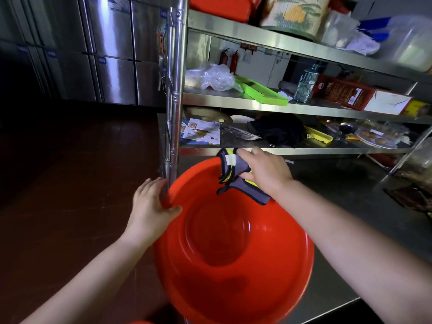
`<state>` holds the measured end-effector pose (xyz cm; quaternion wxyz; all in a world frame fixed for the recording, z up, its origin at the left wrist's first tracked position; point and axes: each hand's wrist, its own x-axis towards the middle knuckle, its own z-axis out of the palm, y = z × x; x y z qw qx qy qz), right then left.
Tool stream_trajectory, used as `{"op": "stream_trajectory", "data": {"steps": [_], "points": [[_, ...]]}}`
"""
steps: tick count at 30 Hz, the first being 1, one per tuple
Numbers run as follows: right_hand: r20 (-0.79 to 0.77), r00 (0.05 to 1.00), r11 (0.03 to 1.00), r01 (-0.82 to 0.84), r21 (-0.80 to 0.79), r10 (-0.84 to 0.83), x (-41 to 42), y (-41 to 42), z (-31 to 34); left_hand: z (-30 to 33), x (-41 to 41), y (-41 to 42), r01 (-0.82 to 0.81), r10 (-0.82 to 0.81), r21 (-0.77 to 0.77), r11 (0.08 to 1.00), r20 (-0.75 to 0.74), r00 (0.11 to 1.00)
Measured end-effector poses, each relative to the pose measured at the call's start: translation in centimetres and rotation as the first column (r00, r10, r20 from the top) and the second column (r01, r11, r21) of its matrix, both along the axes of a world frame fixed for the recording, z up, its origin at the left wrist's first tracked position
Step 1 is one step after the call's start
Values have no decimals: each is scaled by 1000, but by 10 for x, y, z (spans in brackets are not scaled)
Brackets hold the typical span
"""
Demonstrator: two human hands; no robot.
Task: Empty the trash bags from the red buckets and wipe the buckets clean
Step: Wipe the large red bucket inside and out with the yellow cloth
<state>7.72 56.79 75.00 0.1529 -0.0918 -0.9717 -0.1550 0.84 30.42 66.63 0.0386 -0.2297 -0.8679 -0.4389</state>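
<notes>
- My left hand [152, 206] grips the red bucket [233, 242] rim at nine o'clock, fingers curled over it.
- My right hand [264, 169] clutches a grey-yellow cloth [236, 176] at twelve o'clock, inside the rim.

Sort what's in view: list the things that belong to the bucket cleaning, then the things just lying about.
In use:
red bucket, its rim gripped by the left hand
grey-and-yellow cloth, held by the right hand

Lying about on the shelves:
green tray
water bottle
clear plastic bag
yellow box
</notes>
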Motion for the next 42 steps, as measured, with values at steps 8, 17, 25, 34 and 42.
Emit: {"op": "stream_trajectory", "data": {"steps": [8,17,25,34,42], "points": [[36,976,955,-218,203,215,-23,-51,-4,23,-5,46,130,-128,-30,991,55,990],[-121,984,974,-104,203,131,-22,-31,-13,12,-2,44,48,-110,243,969,251,962],[-288,948,979,171,107,-134,9,-2,-29,-1,5,21,-98,-22,362,927,313,949],[-176,984,989,-17,146,43,15,-9,-15,28,-5,22,121,-114,-57,991,107,988],[-376,881,933,-170,316,288,0,-20,-33,49,-27,47,233,-230,-98,968,40,972]]}}
